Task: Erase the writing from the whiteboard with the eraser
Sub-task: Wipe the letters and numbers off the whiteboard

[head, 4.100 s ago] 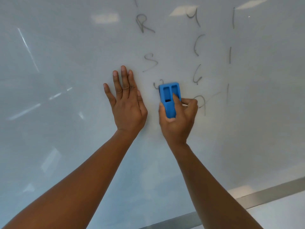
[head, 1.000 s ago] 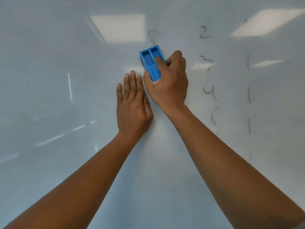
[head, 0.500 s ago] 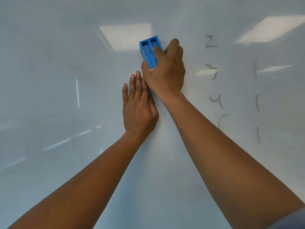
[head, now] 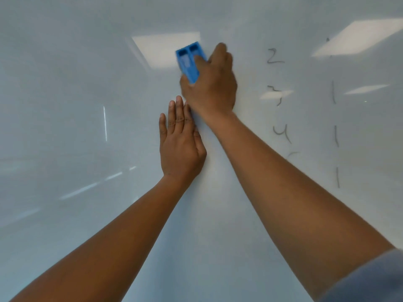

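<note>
Your right hand [head: 210,83] has pushed the blue eraser [head: 189,62] further up the whiteboard [head: 65,94] than a second ago. The looped mark that sat just above the eraser then is gone; no ink shows around the eraser now. Four seconds back that same column carried an "R", an "S" and more below, so the whole column under your hands reads as cleared.

Hands:
- Right hand is closed around the eraser's lower end, fingers wrapped over the right side, thumb side on the left. The eraser is pressed flat on the board, tilted slightly left, in the upper middle of the board as seen here, overlapping a ceiling-light reflection.
- Left hand [head: 180,144] holds nothing: spread flat, palm on the board, fingers together, just below your right wrist and touching it. It hasn't moved relative to the board.

Still to erase, all toward the right edge:
- Digit column [head: 275,56]: "2", then a "3" partly lost in glare, then "4", then a faint partial curve I can't read.
- Stroke column [head: 333,92]: three short vertical strokes, possibly "1"s.

My read: one column is done, two are left, and the next pass goes right to the "2".

No brand or label is legible on the eraser; its back shows only two moulded recesses.
</note>
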`<state>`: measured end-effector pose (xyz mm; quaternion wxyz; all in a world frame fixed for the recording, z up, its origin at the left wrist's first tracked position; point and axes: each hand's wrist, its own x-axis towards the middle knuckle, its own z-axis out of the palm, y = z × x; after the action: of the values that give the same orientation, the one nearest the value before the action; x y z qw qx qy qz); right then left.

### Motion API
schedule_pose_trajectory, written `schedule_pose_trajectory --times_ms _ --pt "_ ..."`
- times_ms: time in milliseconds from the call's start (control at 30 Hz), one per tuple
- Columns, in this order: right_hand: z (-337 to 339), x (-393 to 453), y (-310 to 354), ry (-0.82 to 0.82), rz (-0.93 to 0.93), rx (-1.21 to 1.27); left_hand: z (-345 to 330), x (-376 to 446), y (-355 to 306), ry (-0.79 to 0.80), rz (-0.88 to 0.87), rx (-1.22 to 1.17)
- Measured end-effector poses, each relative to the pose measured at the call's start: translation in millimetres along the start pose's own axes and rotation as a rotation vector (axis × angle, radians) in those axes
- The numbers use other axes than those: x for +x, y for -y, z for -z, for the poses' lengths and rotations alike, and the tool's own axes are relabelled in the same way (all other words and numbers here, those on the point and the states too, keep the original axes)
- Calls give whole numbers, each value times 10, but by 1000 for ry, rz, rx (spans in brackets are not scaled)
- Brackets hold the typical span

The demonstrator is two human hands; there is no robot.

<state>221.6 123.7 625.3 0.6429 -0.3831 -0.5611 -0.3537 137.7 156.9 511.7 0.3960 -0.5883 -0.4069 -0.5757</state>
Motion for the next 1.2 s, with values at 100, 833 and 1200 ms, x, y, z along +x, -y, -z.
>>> schedule_pose_trajectory --times_ms 100,833,1200 --pt "42 -322 -64 -1 68 41 11 5 6 -1 -11 -28" --pt "613 -81 -1299 -132 -63 -78 -262 173 -869 108 -85 -17" --pt "584 160 -1237 -57 -23 -13 -358 114 -955 58 -49 5"
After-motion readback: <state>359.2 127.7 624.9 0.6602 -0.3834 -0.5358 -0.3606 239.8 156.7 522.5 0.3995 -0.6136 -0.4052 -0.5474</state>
